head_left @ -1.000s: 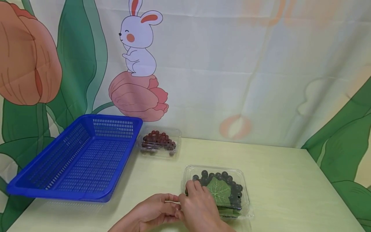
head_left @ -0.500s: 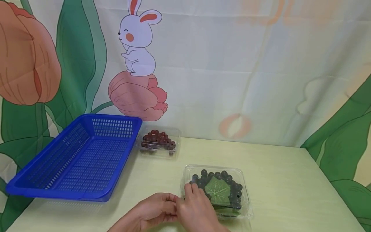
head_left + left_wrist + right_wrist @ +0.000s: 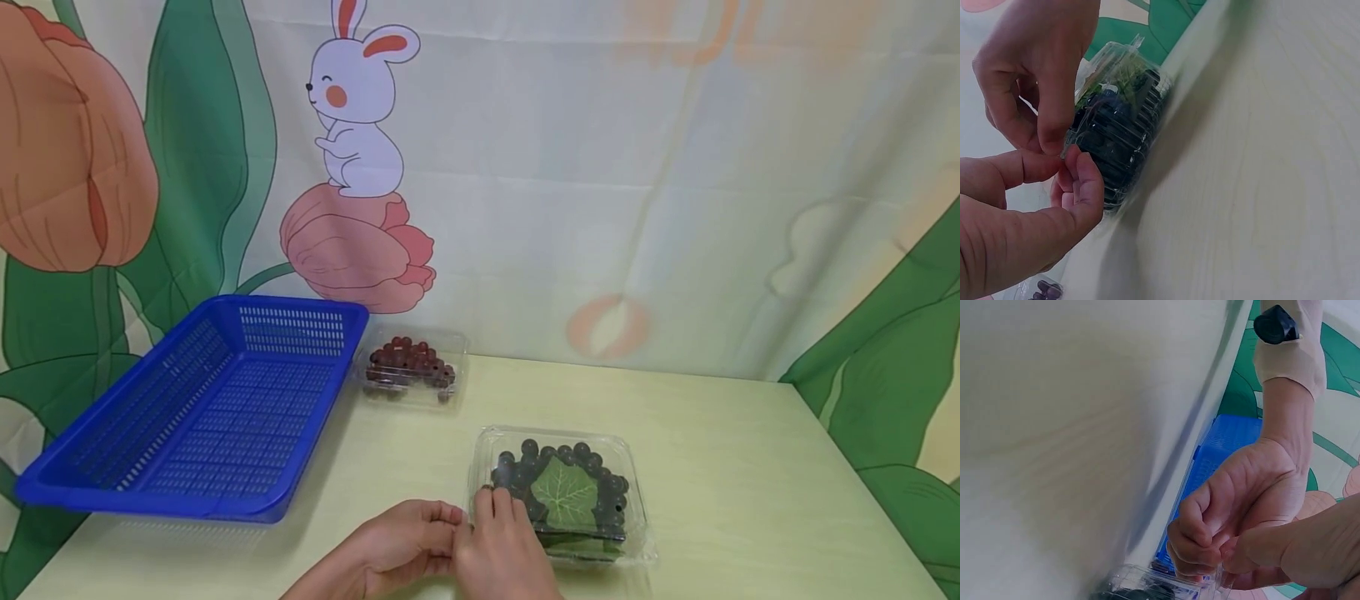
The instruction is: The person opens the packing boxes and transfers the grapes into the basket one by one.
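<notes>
A clear plastic clamshell box (image 3: 633, 500) lies on the table, holding dark grapes (image 3: 529, 450) and a green leaf (image 3: 564, 493). At its near left corner, my left hand (image 3: 408, 540) pinches the edge between thumb and fingers. My right hand (image 3: 501, 546) is right beside it, thumb and fingers at the same corner; in the left wrist view both hands' fingertips (image 3: 1054, 140) meet on the clear rim. The lid looks shut down over the grapes. Exactly which layer each hand grips is hidden by the fingers.
A blue plastic basket (image 3: 277, 500) with slotted walls stands at the left. Between it and the backdrop sits a smaller clear box (image 3: 459, 350) of red grapes (image 3: 408, 360). A printed cloth (image 3: 525, 208) hangs behind the pale table (image 3: 735, 467).
My right hand has slid a little toward me and left along the box's edge, uncovering more of the lid. The left hand and the box have hardly moved.
</notes>
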`<state>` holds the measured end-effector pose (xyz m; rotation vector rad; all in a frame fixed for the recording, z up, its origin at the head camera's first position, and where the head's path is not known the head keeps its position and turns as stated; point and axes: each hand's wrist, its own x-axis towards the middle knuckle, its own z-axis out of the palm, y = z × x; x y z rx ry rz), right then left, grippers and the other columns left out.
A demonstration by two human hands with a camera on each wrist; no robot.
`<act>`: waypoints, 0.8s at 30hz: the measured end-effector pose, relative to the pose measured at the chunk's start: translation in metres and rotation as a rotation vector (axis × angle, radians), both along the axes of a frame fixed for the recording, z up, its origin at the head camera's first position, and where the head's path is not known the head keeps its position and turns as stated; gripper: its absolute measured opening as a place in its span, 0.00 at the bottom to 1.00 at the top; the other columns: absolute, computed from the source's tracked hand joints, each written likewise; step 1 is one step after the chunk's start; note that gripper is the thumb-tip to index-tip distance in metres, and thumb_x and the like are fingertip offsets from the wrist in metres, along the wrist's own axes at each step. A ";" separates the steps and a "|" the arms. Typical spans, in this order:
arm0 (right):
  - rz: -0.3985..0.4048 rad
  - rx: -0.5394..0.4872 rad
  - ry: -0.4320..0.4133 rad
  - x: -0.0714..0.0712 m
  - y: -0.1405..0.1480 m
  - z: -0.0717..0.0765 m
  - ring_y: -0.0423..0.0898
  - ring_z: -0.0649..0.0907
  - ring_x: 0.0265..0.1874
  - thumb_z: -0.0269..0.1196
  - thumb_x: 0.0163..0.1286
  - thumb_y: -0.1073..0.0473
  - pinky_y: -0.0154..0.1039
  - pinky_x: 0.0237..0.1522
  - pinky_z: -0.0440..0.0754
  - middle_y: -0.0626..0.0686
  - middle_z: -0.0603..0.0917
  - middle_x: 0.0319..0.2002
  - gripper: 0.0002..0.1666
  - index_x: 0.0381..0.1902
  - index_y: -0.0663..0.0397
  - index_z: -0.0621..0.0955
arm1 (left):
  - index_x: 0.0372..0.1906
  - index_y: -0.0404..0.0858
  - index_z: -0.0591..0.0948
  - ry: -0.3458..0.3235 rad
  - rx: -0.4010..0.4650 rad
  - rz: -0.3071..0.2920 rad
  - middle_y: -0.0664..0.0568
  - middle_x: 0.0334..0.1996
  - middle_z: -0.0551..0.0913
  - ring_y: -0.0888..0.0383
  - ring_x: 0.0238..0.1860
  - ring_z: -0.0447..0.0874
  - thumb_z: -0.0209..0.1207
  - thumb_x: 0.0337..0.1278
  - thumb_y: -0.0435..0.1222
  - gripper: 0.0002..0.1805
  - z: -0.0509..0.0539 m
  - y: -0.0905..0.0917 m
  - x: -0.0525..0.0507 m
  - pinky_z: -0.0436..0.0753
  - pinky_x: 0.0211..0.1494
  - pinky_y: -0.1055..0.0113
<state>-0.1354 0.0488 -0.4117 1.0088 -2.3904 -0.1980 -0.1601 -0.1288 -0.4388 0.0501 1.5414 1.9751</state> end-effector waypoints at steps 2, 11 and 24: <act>-0.005 0.004 0.004 0.001 -0.001 0.000 0.47 0.67 0.27 0.71 0.66 0.58 0.38 0.31 0.72 0.54 0.73 0.30 0.08 0.28 0.55 0.87 | 0.51 0.28 0.76 -0.010 -0.003 -0.001 0.48 0.38 0.82 0.60 0.38 0.81 0.55 0.67 0.25 0.10 0.000 0.000 0.000 0.82 0.44 0.68; -0.038 0.089 -0.038 -0.001 -0.004 0.002 0.46 0.68 0.26 0.69 0.69 0.55 0.37 0.31 0.74 0.52 0.72 0.28 0.12 0.26 0.54 0.86 | 0.50 0.28 0.79 -0.024 -0.019 -0.009 0.49 0.37 0.82 0.62 0.37 0.80 0.54 0.71 0.25 0.08 -0.001 0.002 0.002 0.82 0.43 0.70; -0.036 0.021 0.009 -0.001 -0.001 0.002 0.46 0.70 0.26 0.70 0.62 0.60 0.35 0.29 0.74 0.52 0.72 0.28 0.11 0.22 0.56 0.83 | 0.47 0.29 0.78 -0.050 -0.043 0.021 0.49 0.35 0.82 0.62 0.36 0.81 0.51 0.73 0.27 0.07 0.004 0.006 0.002 0.83 0.43 0.69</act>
